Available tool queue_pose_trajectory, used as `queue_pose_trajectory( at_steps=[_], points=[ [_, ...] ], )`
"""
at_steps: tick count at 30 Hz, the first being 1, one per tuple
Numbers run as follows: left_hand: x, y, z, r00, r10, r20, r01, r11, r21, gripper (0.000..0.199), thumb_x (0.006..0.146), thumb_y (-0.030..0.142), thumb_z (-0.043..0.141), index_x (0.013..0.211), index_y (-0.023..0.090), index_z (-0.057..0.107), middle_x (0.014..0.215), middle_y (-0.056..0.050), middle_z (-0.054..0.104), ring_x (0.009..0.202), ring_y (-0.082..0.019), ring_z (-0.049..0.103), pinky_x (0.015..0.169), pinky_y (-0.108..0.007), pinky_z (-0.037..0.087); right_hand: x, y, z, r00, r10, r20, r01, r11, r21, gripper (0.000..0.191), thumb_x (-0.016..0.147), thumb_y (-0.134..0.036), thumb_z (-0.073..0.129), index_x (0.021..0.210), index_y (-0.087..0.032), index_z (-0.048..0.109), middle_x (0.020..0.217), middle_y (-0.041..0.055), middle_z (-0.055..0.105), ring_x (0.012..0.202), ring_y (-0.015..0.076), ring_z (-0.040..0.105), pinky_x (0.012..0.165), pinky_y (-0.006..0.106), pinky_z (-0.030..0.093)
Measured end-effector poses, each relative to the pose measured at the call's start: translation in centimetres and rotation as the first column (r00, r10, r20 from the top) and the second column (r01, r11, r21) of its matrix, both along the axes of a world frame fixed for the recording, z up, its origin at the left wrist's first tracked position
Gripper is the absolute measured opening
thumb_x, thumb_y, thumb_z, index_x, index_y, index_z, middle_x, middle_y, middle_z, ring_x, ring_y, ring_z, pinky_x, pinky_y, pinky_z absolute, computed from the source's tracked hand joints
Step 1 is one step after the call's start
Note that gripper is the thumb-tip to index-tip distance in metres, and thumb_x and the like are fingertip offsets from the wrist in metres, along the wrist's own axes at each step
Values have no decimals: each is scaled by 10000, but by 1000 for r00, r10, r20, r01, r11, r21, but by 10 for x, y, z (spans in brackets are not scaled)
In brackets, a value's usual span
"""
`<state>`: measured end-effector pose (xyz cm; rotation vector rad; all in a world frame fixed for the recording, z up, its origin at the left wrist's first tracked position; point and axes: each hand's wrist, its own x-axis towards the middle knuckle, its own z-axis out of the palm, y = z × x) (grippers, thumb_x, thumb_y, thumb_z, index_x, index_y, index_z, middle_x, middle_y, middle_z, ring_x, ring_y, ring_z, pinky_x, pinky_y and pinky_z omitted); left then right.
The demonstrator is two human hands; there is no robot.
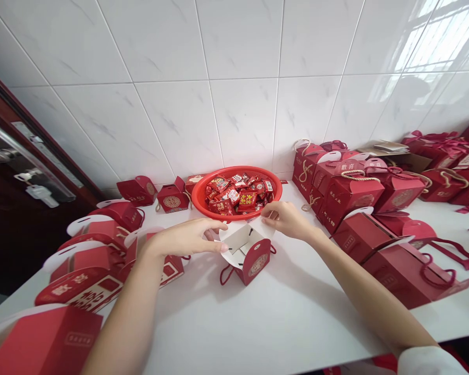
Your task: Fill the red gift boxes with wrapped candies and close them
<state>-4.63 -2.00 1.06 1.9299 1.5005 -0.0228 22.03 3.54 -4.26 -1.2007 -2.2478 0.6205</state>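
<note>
In the middle of the white table stands a small red gift box (255,265), its top flaps spread and its white inside showing. Dark red cord loops hang from two of its sides. My left hand (197,236) holds the box's left flap between thumb and fingers. On the far right flap, my right hand (282,217) pinches the edge with bent fingers. Just behind the box is a red plastic basket (197,200) full of red-wrapped sweets (240,195).
Red gift boxes (82,271) line the left side of the table (219,333). More boxes (349,195), some with rope handles, are stacked at the right. A tiled wall (242,120) closes off the back. A dark door (19,208) with keys (39,190) is at the left.
</note>
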Motion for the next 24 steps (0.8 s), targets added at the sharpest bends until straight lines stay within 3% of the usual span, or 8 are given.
queue_pose_trajectory(
  at_steps=[3, 9, 15, 17, 21, 24],
  points=[
    [-1, 0, 0, 999, 4, 38, -5, 1000, 19, 809, 782, 696, 627, 1410, 192, 551, 1360, -128, 650, 1158, -290, 652, 810, -294, 558, 4, 1, 1, 999, -2, -52, 5, 999, 50, 80, 852, -163, 624, 817, -158, 696, 807, 52, 733, 701, 152, 652, 682, 259, 485],
    [-1, 4, 1, 990, 42, 134, -72, 973, 221, 555, 798, 635, 616, 1192, 259, 722, 1177, -44, 758, 1050, -269, 699, 857, -291, 539, 12, 8, 4, 978, 22, -207, -3, 996, 90, 99, 828, -193, 623, 778, -181, 707, 796, 43, 746, 677, 159, 670, 653, 261, 505],
    [0, 57, -8, 964, 164, 210, -245, 856, 456, 331, 802, 415, 593, 1017, 247, 780, 1164, -40, 766, 1083, -268, 683, 917, -297, 518, -2, 32, 2, 907, 4, -421, 37, 995, 88, 142, 798, -275, 624, 708, -180, 676, 739, 42, 716, 693, 181, 662, 670, 288, 515],
    [4, 80, -13, 961, 223, 163, -272, 865, 420, 240, 724, 329, 643, 894, 242, 789, 1105, -49, 780, 1056, -278, 688, 916, -303, 510, -13, 44, 0, 877, -5, -481, 40, 997, 64, 151, 790, -289, 619, 697, -177, 660, 730, 40, 702, 685, 178, 648, 660, 287, 505],
    [20, 110, -23, 982, 186, 35, -189, 952, 240, 106, 539, 253, 775, 641, 231, 755, 779, -62, 778, 838, -304, 708, 807, -344, 521, -35, 70, -4, 867, -68, -494, 72, 997, -11, 122, 780, -254, 607, 700, -174, 650, 718, 28, 689, 660, 159, 620, 643, 275, 475],
    [34, 118, -31, 986, 167, -3, -164, 972, 168, 86, 566, 288, 769, 614, 220, 751, 592, -60, 703, 670, -293, 681, 762, -403, 517, -46, 85, -9, 886, -100, -452, 85, 995, -53, 105, 765, -209, 616, 677, -173, 660, 707, 26, 690, 678, 163, 624, 659, 277, 473]
  ],
)
